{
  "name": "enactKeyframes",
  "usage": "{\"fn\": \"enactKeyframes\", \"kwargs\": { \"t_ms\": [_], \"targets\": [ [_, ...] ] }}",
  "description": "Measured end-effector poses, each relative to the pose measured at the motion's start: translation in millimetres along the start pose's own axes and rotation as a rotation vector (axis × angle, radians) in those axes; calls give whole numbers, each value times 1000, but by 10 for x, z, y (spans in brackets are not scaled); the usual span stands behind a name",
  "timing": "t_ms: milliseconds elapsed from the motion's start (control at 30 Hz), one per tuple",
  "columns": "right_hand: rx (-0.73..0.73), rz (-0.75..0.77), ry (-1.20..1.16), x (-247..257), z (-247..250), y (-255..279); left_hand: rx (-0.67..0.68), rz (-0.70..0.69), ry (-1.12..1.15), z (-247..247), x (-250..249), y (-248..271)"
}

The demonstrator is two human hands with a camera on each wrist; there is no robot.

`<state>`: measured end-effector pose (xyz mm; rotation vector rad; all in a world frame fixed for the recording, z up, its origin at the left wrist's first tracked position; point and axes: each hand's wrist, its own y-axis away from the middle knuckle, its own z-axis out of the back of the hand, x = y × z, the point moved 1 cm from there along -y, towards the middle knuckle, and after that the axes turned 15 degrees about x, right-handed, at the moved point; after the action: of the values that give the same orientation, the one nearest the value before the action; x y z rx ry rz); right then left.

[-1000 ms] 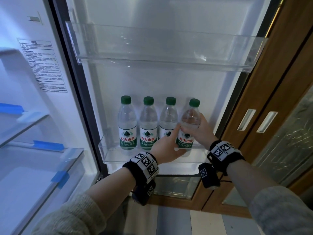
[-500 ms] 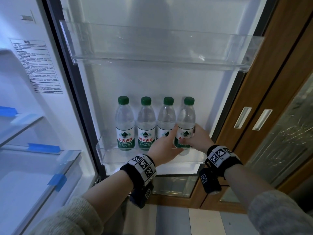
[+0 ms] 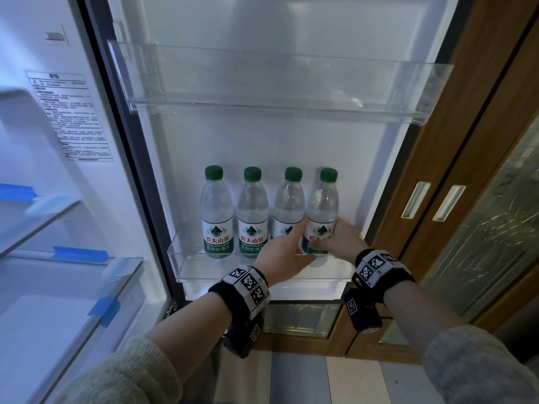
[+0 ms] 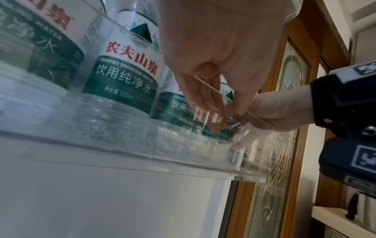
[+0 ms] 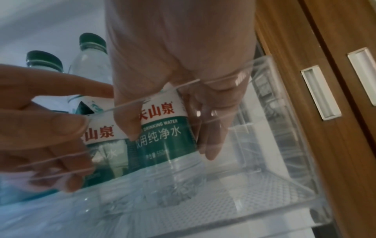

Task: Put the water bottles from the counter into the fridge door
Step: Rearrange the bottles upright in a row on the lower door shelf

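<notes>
Several clear water bottles with green caps stand in a row in the lower fridge door bin (image 3: 262,271). Both hands are on the rightmost bottle (image 3: 322,205) at its label. My right hand (image 3: 337,239) wraps it from the right. In the right wrist view the thumb lies across the bottle's label (image 5: 162,127) and the fingers (image 5: 211,136) curl behind it. My left hand (image 3: 293,247) holds it from the left, index finger up the label and thumb under it. The bottle's base is inside the bin, close against its neighbour (image 3: 287,205).
An empty clear upper door bin (image 3: 277,91) hangs above the bottles. Fridge shelves and a drawer with blue tape (image 3: 78,255) lie to the left. Wooden cabinet doors with recessed handles (image 3: 415,199) stand right of the fridge door. The bin holds free room right of the held bottle.
The rightmost bottle has come down from a raised, tilted position and now stands lower in the bin beside the others. Both hands followed it down.
</notes>
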<state>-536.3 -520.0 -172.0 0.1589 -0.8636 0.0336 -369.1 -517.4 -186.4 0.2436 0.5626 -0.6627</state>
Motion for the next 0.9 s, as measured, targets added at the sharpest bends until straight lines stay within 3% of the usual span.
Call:
{"fn": "enactKeyframes", "kwargs": {
  "t_ms": [367,567,733,900],
  "targets": [
    [59,-95,55,109,77,408,11,-33,-11,-8,-6,209],
    [-29,-88,157,305,207,775,20,-31,-139,-77,-178,421],
    [-27,-28,210,391,167,988,14,-138,-128,-258,-511,563],
    [45,81,319,423,213,1143,10,-84,-173,-439,-705,654]
  ]
}}
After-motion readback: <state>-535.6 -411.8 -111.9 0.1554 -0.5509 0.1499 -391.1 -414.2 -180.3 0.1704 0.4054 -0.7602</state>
